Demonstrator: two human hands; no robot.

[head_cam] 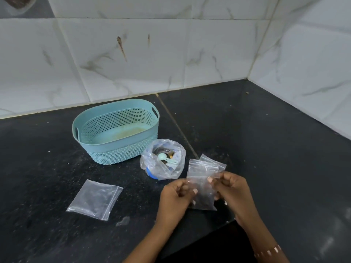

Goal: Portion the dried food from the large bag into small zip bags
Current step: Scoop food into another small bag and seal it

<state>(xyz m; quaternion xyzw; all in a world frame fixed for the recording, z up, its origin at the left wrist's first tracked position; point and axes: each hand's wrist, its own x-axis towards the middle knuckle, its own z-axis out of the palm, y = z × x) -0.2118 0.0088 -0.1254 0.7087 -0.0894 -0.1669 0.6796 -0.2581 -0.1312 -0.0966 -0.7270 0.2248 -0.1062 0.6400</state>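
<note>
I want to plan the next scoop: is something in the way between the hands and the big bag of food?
Nothing visible blocks it. The large bag stands open just beyond both hands, scoop inside. But the left hand and right hand both hold a small zip bag.

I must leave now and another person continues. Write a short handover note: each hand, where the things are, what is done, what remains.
Left hand and right hand both pinch one small zip bag near its top, held over the counter; some dark content seems to be inside it.
More small bags lie just behind it.
The large bag stands open with the scoop inside, in front of the blue basket.
Another zip bag lies flat to the left; whether it holds anything is unclear.
Left: finish the held bag, then fill the others.
</note>
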